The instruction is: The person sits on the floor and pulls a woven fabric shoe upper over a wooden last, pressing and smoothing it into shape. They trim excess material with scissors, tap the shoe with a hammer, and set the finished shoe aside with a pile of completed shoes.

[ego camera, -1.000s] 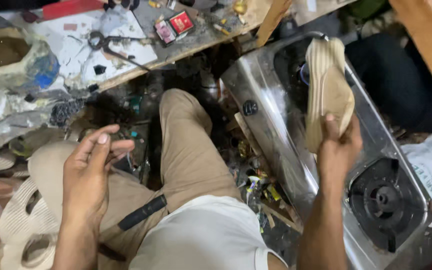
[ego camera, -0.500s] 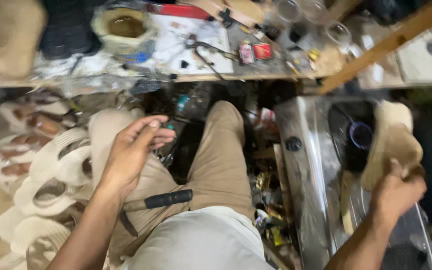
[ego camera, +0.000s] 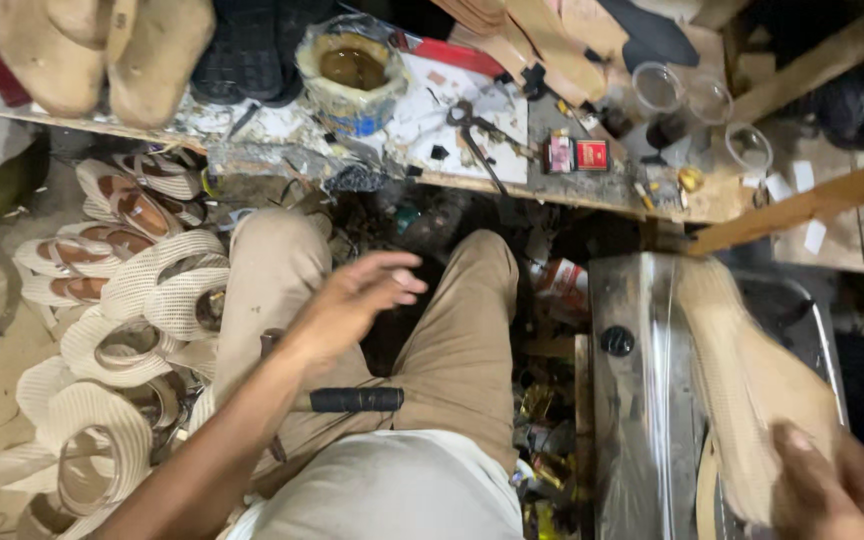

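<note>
My right hand (ego camera: 832, 490) at the lower right grips a tan shoe sole (ego camera: 742, 370), which is blurred and lies over a steel gas stove (ego camera: 637, 400). Over my lap, my left hand (ego camera: 352, 300) hovers with fingers spread and nothing in it. A black-handled tool (ego camera: 347, 400) rests across my thigh just below that hand.
A cluttered wooden workbench (ego camera: 472, 180) runs along the top with a glue tin (ego camera: 352, 70), scissors (ego camera: 477, 130), small red boxes (ego camera: 577, 155), glass cups (ego camera: 692, 100) and stacked soles (ego camera: 522, 30). Woven cream sandal uppers (ego camera: 122, 330) are piled on the floor at left.
The view swung left and down. My left hand opened and moved right over my lap. The sole in my right hand dropped lower over the stove.
</note>
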Motion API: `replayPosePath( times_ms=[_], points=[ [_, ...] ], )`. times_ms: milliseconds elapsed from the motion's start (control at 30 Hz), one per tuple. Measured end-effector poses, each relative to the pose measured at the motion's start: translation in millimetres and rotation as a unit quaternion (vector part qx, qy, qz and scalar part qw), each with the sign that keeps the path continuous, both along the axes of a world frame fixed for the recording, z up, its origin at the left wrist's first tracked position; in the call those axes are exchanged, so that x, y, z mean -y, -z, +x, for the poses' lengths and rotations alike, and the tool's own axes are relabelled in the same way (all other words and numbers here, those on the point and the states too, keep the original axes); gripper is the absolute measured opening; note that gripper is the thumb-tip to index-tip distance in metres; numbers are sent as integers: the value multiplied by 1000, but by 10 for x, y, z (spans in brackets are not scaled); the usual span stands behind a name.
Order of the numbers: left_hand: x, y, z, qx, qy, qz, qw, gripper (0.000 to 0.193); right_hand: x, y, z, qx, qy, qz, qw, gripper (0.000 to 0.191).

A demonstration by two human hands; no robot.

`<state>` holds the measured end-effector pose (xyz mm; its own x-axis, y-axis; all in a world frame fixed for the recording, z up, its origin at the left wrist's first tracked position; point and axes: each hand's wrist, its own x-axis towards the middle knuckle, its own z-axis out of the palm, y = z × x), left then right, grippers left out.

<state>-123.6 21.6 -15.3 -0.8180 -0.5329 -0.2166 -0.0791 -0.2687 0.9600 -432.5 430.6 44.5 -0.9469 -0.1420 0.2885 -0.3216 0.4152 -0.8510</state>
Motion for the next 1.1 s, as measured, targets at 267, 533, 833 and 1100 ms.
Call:
replayPosePath(
  times_ms=[267, 533, 833, 1100],
  points=[
    [-357, -408, -201, -247, -10, -17, 969, 65, 2058, 472, 1338, 547, -241, -338, 727, 53],
    [703, -497, 887, 67, -157, -263, 950, 74, 3778, 563, 1288, -87, -501, 31, 860, 35],
    [806, -103, 1207, 133, -243, -286, 917, 67, 4404, 564, 381, -289, -316, 322, 845, 43],
    [794, -408, 1011, 296, -246, -301, 873, 55, 4354, 524, 155, -102, -361, 159, 913, 31]
  ],
)
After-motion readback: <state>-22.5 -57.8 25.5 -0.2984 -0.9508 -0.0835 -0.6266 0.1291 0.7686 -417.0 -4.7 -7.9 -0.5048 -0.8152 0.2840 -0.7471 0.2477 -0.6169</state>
